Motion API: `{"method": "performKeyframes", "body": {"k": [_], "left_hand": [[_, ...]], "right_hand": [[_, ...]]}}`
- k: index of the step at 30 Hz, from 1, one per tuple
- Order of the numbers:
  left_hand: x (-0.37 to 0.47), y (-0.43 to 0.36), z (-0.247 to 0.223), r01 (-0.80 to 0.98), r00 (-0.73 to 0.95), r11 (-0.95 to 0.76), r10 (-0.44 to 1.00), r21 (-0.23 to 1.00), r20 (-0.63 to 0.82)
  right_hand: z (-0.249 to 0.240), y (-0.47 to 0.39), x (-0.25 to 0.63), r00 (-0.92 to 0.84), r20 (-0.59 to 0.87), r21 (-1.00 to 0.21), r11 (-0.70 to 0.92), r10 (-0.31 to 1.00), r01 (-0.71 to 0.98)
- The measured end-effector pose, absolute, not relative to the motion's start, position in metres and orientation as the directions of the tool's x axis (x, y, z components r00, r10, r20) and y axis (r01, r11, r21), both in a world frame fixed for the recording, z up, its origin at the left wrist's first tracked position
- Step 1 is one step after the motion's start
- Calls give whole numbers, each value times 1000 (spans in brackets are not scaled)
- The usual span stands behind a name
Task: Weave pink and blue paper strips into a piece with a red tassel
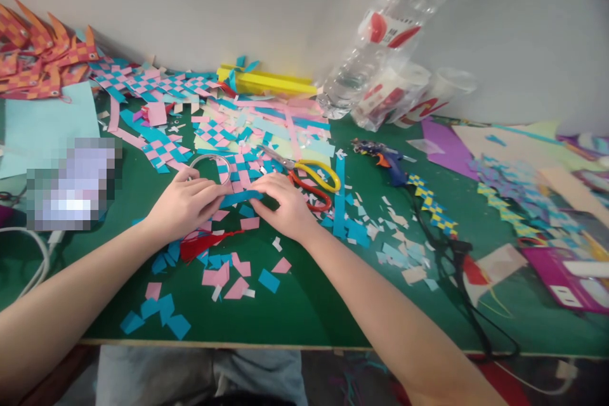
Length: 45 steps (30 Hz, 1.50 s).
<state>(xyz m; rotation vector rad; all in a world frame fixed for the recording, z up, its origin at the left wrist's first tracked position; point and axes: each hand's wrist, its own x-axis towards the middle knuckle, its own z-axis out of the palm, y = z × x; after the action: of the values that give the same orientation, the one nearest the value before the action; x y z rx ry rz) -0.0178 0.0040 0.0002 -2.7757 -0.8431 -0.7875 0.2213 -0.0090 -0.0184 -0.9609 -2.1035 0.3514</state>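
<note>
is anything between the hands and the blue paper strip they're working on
Nothing visible: the left hand and right hand both already touch the blue paper strip, fingertips on it.

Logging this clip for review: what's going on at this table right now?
A person sits at a green table littered with pink and blue paper scraps. Both hands press on a blue paper strip at the edge of a pink-and-blue woven paper piece; the left hand pinches one end, the right hand the other. Yellow-and-red-handled scissors lie just beyond the right hand, a glue gun further right.
</note>
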Motion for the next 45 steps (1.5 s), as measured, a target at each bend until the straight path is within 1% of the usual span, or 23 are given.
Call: {"method": "performKeyframes", "body": {"k": [3, 7, 10, 14, 17, 19, 22, 26, 32, 36, 42, 45], "left_hand": [[-18, 3, 1, 563, 697, -824, 512, 59, 501], [-17, 2, 1, 589, 689, -801, 566, 105, 453], [-16, 2, 1, 608, 686, -788, 583, 97, 435], [-15, 2, 1, 619, 685, -784, 573, 56, 451], [-16, 2, 1, 637, 669, -770, 576, 38, 469], [-17, 3, 0, 653, 655, -757, 587, 35, 475], [-18, 3, -1, 669, 641, -743, 598, 32, 480], [-18, 3, -2, 666, 637, -745, 596, 39, 489], [-18, 4, -2, 631, 675, -775, 543, -10, 500], [-18, 4, -2, 629, 679, -777, 532, -27, 506], [-18, 4, -4, 638, 661, -769, 571, 37, 487], [-18, 5, -4, 634, 668, -772, 568, 31, 480]], "right_hand": [[-20, -9, 222, -365, 537, -558, 645, 761, 523], [-18, -10, 222, -285, 483, -653, 558, 828, 513], [-18, -10, 222, -235, 456, -693, 508, 858, 511], [-23, -6, 225, -101, 430, -756, 418, 897, 503], [-28, -3, 226, 28, 387, -837, 338, 922, 431], [-29, -2, 227, 79, 359, -880, 309, 930, 361], [-27, -3, 227, 82, 359, -901, 322, 930, 291], [-23, -6, 225, 17, 348, -916, 336, 937, 219], [-19, -8, 223, -28, 318, -934, 318, 948, 163], [-19, -8, 223, -48, 300, -949, 303, 953, 87], [-21, -7, 223, 24, 307, -948, 304, 951, 92], [-22, -7, 224, 30, 329, -941, 325, 944, 93]]}}
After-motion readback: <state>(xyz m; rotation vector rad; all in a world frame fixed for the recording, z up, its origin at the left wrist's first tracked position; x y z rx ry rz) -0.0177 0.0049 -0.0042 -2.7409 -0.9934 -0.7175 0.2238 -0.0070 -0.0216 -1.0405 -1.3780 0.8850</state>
